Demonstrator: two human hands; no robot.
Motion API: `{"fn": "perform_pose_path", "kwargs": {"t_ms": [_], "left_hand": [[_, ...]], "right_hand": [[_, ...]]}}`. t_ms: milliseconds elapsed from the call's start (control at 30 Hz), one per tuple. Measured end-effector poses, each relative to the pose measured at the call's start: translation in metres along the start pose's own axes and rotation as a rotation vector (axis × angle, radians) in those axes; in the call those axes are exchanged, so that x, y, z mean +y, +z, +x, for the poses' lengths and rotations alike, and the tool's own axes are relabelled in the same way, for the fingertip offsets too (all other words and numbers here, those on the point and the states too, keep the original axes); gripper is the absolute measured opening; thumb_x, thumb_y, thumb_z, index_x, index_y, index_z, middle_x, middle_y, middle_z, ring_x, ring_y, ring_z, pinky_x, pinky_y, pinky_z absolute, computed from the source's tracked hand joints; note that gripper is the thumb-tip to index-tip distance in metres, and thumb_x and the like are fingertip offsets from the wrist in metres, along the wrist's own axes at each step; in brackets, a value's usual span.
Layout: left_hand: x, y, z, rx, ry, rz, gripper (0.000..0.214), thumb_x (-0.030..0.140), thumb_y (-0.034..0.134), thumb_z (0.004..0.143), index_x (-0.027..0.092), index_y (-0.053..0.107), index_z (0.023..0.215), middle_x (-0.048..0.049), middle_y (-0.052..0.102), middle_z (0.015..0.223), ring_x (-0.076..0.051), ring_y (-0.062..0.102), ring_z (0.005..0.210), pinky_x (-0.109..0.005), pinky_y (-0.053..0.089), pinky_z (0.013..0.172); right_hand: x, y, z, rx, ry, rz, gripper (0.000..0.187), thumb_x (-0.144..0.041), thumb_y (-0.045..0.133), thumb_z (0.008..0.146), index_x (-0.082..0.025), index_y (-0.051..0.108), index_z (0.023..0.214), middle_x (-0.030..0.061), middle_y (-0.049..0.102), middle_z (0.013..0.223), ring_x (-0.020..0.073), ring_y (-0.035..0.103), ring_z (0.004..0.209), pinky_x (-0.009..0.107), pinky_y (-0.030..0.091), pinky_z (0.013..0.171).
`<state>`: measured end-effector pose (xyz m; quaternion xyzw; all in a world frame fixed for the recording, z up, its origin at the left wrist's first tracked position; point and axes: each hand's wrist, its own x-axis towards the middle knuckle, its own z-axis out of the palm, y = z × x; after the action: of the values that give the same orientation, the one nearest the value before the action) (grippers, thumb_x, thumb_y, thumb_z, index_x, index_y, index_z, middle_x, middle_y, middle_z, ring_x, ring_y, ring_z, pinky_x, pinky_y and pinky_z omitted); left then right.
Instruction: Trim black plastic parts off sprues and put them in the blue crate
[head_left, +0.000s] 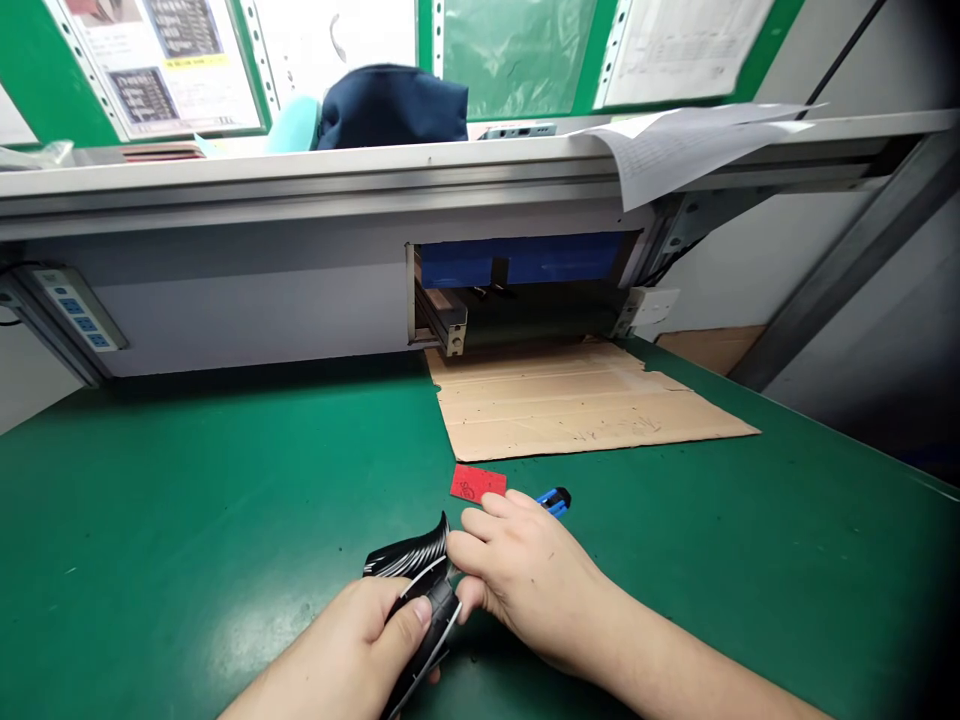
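My left hand [375, 640] is closed round a curved black plastic part [435, 608] with light edges, its thumb pressed on the inner face. The part is tilted, with its upper end pointing away from me. At that end the fingertips of my right hand [517, 570] are pinched together; what sits between them is too small and hidden to make out. Just behind the held part, a glossy black ribbed piece [407, 552] is partly covered. Beyond my right hand are a red card [474, 482] with dark marks and a blue and black cutter [555, 501], partly hidden by the hand.
A flat cardboard sheet [577, 405] lies on the green table [187, 500], below an opening [540, 300] in the back panel. A shelf [300, 170] above carries a dark blue cloth item [394, 108] and overhanging papers [675, 150]. A power strip [79, 310] is at left.
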<state>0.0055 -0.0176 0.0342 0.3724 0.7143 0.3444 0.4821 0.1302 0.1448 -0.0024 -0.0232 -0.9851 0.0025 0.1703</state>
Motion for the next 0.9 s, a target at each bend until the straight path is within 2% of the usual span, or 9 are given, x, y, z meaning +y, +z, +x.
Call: {"fn": "perform_pose_path", "kwargs": {"t_ms": [133, 200, 267, 367, 500, 600, 733, 833, 900], "left_hand": [[0.002, 0.0, 0.001, -0.01, 0.018, 0.017, 0.042, 0.049, 0.039, 0.091, 0.017, 0.066, 0.088, -0.0047, 0.064, 0.079, -0.015, 0.05, 0.057, -0.022, 0.037, 0.051], [0.004, 0.0, 0.0, -0.007, 0.031, 0.028, 0.04, 0.047, 0.039, 0.091, 0.018, 0.066, 0.087, -0.0036, 0.064, 0.077, -0.015, 0.05, 0.057, -0.023, 0.037, 0.051], [0.006, -0.001, -0.002, -0.003, 0.064, 0.047, 0.037, 0.045, 0.04, 0.092, 0.019, 0.066, 0.085, -0.0028, 0.064, 0.076, -0.015, 0.051, 0.056, -0.024, 0.038, 0.053], [0.004, 0.0, -0.001, 0.051, 0.164, 0.095, 0.032, 0.039, 0.042, 0.09, 0.021, 0.068, 0.083, -0.0029, 0.066, 0.078, -0.018, 0.054, 0.063, -0.027, 0.04, 0.063], [-0.002, 0.002, 0.001, 0.138, 0.187, 0.135, 0.032, 0.042, 0.047, 0.087, 0.022, 0.069, 0.077, -0.0049, 0.068, 0.081, -0.024, 0.056, 0.079, -0.03, 0.039, 0.073], [-0.001, 0.002, 0.001, 0.14, 0.145, -0.001, 0.036, 0.049, 0.044, 0.089, 0.021, 0.068, 0.091, -0.0057, 0.067, 0.087, -0.021, 0.055, 0.073, -0.029, 0.041, 0.068], [0.0, -0.001, 0.001, 0.084, 0.101, -0.274, 0.05, 0.057, 0.041, 0.091, 0.023, 0.049, 0.126, -0.0044, 0.065, 0.09, -0.015, 0.054, 0.062, -0.025, 0.04, 0.058], [-0.003, 0.0, 0.003, 0.099, 0.079, -0.407, 0.061, 0.058, 0.047, 0.088, 0.022, 0.038, 0.136, -0.0017, 0.064, 0.074, -0.017, 0.056, 0.064, -0.025, 0.041, 0.059], [-0.006, 0.001, 0.005, 0.108, 0.052, -0.49, 0.069, 0.057, 0.052, 0.085, 0.02, 0.032, 0.139, -0.0026, 0.065, 0.074, -0.019, 0.058, 0.067, -0.026, 0.044, 0.061]], "right_hand": [[0.0, 0.003, 0.0, -0.033, -0.005, -0.003, 0.034, -0.043, 0.057, 0.096, -0.019, 0.051, 0.072, 0.0006, 0.052, 0.071, 0.018, 0.038, 0.066, 0.031, 0.02, 0.06], [0.001, 0.004, 0.0, -0.046, -0.02, 0.031, 0.038, -0.046, 0.052, 0.098, -0.019, 0.05, 0.072, 0.0002, 0.053, 0.07, 0.0177, 0.039, 0.065, 0.03, 0.02, 0.06], [0.002, 0.002, 0.0, -0.066, -0.042, 0.111, 0.049, -0.055, 0.036, 0.102, -0.019, 0.048, 0.071, 0.0003, 0.053, 0.07, 0.0171, 0.039, 0.063, 0.03, 0.022, 0.06], [0.006, -0.004, -0.001, -0.132, -0.069, 0.334, 0.065, -0.067, 0.013, 0.099, -0.018, 0.046, 0.07, -0.0006, 0.052, 0.068, 0.0154, 0.041, 0.061, 0.028, 0.028, 0.06], [0.014, -0.019, -0.003, -0.253, -0.059, 0.745, 0.063, -0.068, 0.02, 0.098, -0.018, 0.046, 0.071, -0.0021, 0.047, 0.067, 0.0129, 0.044, 0.063, 0.023, 0.034, 0.061], [0.021, -0.028, -0.003, -0.173, 0.035, 0.93, 0.064, -0.071, 0.021, 0.096, -0.017, 0.049, 0.078, -0.001, 0.047, 0.071, 0.0136, 0.043, 0.064, 0.023, 0.036, 0.06], [0.018, -0.024, -0.003, -0.035, 0.062, 0.613, 0.06, -0.073, 0.032, 0.092, -0.019, 0.057, 0.095, 0.0029, 0.054, 0.086, 0.0185, 0.047, 0.08, 0.029, 0.038, 0.074], [0.01, -0.011, -0.001, 0.015, 0.039, 0.303, 0.065, -0.074, 0.026, 0.092, -0.018, 0.059, 0.095, 0.0042, 0.052, 0.083, 0.0204, 0.045, 0.079, 0.032, 0.035, 0.073], [0.005, -0.002, -0.001, 0.039, 0.037, 0.18, 0.068, -0.073, 0.021, 0.093, -0.017, 0.058, 0.089, 0.0045, 0.049, 0.081, 0.0205, 0.042, 0.075, 0.032, 0.032, 0.069]]}}
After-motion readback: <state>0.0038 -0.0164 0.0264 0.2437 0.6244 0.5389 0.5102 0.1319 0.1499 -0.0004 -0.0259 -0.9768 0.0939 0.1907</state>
